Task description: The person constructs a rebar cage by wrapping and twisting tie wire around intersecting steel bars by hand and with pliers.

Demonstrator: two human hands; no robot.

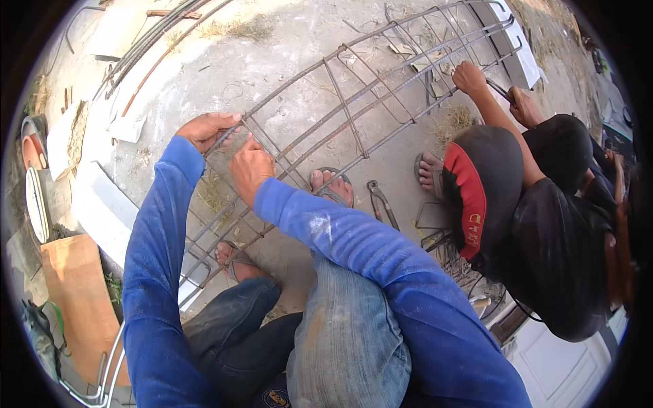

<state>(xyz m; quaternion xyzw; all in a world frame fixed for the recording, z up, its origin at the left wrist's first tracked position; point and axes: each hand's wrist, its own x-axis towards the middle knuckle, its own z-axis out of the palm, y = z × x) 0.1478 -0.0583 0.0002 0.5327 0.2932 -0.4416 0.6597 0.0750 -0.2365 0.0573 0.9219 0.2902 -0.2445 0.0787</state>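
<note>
A long cage of steel bars (320, 130) with square stirrups runs from the lower left to the upper right, over the ground. My left hand (207, 130) is closed round the cage's far bar at a stirrup corner. Just right of it, my right hand (253, 166) is closed with the index finger raised near the same stirrup; what it holds, if anything, is too small to make out. Pincers (382, 202) lie on the ground below the cage, beside my foot (331, 183).
At the right a co-worker in a black and red cap (469, 197) has a hand (469, 78) at the cage. White blocks (109, 211) (507, 41) stand near both cage ends. A wooden board (81, 299) lies at lower left, loose rods (146, 44) at upper left.
</note>
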